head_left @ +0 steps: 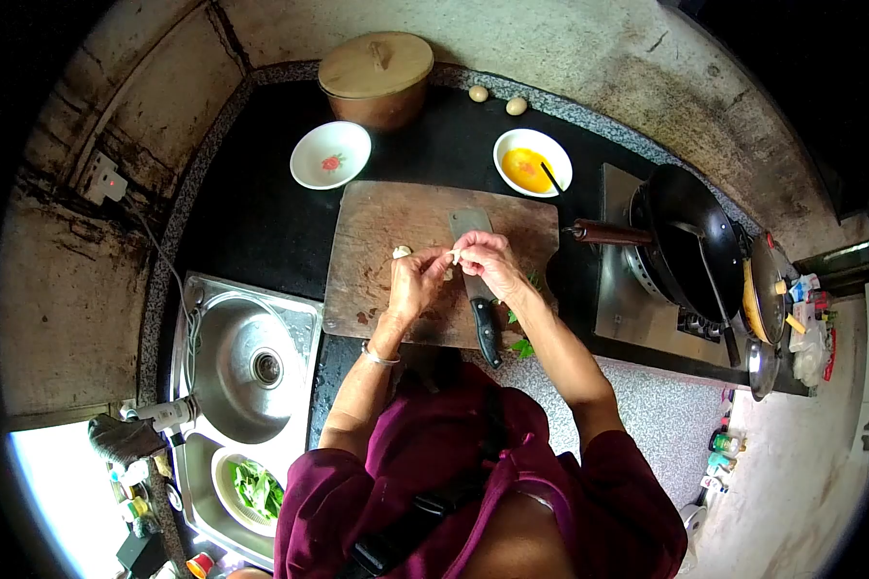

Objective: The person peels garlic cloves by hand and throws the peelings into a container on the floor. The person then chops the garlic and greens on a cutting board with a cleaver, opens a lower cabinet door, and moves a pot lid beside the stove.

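Over the wooden cutting board, my left hand and my right hand meet, fingers closed on one small whitish piece that looks like a garlic clove. Another whitish piece lies on the board just beyond my left fingers. The cleaver rests on the board beneath my right hand, its black handle pointing toward me. Green leaves show beside the handle, partly behind my right forearm.
Beyond the board stand an empty white bowl, a lidded pot, two eggs and a bowl of beaten egg. A wok sits on the right stove. At left, the sink holds a basket of greens.
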Motion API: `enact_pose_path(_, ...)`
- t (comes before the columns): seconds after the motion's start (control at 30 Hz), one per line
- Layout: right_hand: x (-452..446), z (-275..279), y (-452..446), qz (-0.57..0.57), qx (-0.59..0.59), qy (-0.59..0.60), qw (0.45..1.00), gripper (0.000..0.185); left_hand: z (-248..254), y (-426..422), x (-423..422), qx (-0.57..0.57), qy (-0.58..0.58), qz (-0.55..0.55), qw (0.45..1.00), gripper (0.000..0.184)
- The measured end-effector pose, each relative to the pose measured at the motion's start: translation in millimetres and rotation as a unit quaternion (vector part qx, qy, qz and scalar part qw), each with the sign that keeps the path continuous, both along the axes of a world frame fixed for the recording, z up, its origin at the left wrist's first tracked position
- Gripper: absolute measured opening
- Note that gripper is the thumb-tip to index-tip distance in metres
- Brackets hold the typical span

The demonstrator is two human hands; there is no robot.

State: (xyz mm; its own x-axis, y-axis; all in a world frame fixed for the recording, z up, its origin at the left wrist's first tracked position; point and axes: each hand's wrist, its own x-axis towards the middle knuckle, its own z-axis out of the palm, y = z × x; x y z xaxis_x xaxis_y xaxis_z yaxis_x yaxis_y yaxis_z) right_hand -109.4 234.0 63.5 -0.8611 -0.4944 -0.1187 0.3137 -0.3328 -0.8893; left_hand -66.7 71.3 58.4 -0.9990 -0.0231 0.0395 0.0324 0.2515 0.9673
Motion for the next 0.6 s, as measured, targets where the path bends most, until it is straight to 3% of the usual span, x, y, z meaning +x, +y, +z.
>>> enact_pose_path(0.23, 3.6, -0.9, -0.7, -0.042, -0.097, -0.04, 0.994, 0.003, -15.6, 3.2, -5.9, 0.033, 0.002, 0.041, 0.999, 0.02)
enact_pose_path(0.37, -0.5, 1.9, 7.7, -0.048, -0.065, -0.016, 0.997, 0.003, -19.7, 1.3, -2.9, 0.023, -0.037, 0.049, 0.998, 0.019)
enact_pose_path(0.43, -1.7, 1.0, 9.8, -0.042, -0.049, -0.006, 0.998, 0.002, -27.7, -1.2, -4.4, -0.104, 0.041, 0.021, 0.994, 0.017)
enact_pose_path(0.47, -1.5, 0.6, 10.6, -0.042, -0.049, -0.006, 0.998, 0.002, -31.4, -2.0, -4.9, -0.104, 0.041, 0.021, 0.994, 0.017)
enact_pose_path(0.53, 0.1, 4.4, 11.0, -0.034, -0.037, 0.002, 0.999, 0.001, -30.3, -2.0, -5.3, -0.181, 0.168, 0.014, 0.969, 0.017)
enact_pose_path(0.6, -0.9, 2.7, 11.5, -0.031, -0.029, 0.007, 0.999, 0.002, -28.1, -1.0, -5.0, -0.156, 0.123, 0.019, 0.98, 0.016)
